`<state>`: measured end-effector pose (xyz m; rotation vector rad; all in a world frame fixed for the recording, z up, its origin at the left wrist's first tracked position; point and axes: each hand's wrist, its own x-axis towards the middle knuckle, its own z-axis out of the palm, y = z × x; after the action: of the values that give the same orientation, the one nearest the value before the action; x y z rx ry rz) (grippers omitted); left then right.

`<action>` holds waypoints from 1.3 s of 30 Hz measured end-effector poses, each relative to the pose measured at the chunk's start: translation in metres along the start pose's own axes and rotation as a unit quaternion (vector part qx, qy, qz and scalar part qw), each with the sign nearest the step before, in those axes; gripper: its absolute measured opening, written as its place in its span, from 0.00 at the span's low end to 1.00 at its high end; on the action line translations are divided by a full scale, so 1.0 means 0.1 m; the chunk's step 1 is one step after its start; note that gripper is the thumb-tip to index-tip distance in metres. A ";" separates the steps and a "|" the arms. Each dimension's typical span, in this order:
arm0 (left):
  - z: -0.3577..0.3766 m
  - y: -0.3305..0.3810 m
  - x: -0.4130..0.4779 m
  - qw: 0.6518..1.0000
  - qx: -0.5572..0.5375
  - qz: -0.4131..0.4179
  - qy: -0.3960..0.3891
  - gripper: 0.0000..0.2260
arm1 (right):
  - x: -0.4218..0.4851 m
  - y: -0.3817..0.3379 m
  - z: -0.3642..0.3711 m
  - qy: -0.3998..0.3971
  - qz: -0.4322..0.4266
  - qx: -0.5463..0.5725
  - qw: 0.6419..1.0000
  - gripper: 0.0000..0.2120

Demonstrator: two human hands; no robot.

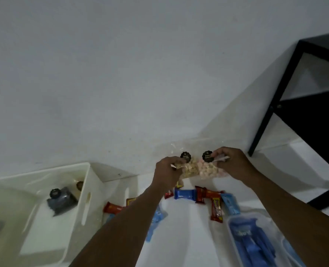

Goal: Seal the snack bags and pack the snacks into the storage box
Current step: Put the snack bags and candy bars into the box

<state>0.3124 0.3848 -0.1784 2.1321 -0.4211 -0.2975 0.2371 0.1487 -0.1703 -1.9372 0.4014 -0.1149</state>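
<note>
Two clear snack bags lie side by side near the wall, each with a round black label. My left hand (167,171) pinches the left bag (188,168), which holds pale yellow pieces. My right hand (232,162) pinches the top edge of the right bag (210,169), filled with pink and white pieces. The white storage box (86,191) stands at the left. Inside it lie a dark snack bag (62,201) with a black label and a second brownish pack (80,185).
Several wrapped bars in red (216,209) and blue (185,194) lie scattered on the white surface below my hands. A clear lidded container (256,241) with blue packets sits at the lower right. A black metal frame (271,105) stands at the right against the wall.
</note>
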 end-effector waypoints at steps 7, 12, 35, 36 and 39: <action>-2.11 -0.17 -0.90 0.994 0.043 0.013 0.099 0.10 | -0.40 -1.61 1.40 -0.061 -0.098 -0.008 0.993 0.13; -3.72 -0.77 -1.60 0.983 0.083 -0.038 0.162 0.11 | -0.76 -2.61 2.90 -0.112 -0.131 0.016 0.985 0.15; -3.59 -2.97 -1.36 0.984 0.056 -0.167 -0.028 0.10 | -0.62 -1.68 4.98 0.018 0.136 -0.185 0.973 0.06; -3.59 -2.95 -1.35 0.983 0.064 -0.168 -0.046 0.11 | -0.63 -1.68 5.00 0.014 0.149 -0.185 0.971 0.08; -3.69 -2.83 -1.38 0.975 0.072 -0.186 -0.096 0.17 | -0.69 -1.79 4.94 -0.022 0.161 -0.188 0.969 0.14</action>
<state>0.3736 0.8649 -0.2020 2.3293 -0.1499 -0.7098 0.3436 0.6675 -0.1946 -2.2098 0.7446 0.2305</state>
